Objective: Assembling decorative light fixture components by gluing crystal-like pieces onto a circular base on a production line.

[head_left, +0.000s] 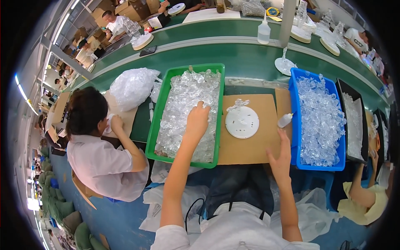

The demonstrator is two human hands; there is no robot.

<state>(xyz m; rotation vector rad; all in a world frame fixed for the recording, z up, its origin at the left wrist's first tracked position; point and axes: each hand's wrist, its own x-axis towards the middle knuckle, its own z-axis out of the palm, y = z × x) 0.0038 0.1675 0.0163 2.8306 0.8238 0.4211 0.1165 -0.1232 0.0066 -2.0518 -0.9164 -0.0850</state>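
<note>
My left hand [197,120] reaches over the green tray [222,83], its fingers bent down among the clear plastic pieces [179,112] heaped inside. What the fingertips grip, if anything, is hidden. Fingers apart, my right hand [281,156] rests by the right side of a brown cardboard sheet [246,152]. Just beyond its fingertips a small white squeeze bottle [285,120] leans over; I cannot tell whether they touch. Between my hands lies a round white disc [242,123] with small holes, and a cluster of clear pieces [238,105] sits at its far edge.
On the right stands a blue tray [341,162] of clear pieces, with a black tray [363,154] beyond. A stuffed clear plastic bag [132,88] lies left of the green tray. A co-worker [106,162] sits at my left. Another squeeze bottle [263,31] stands at the back.
</note>
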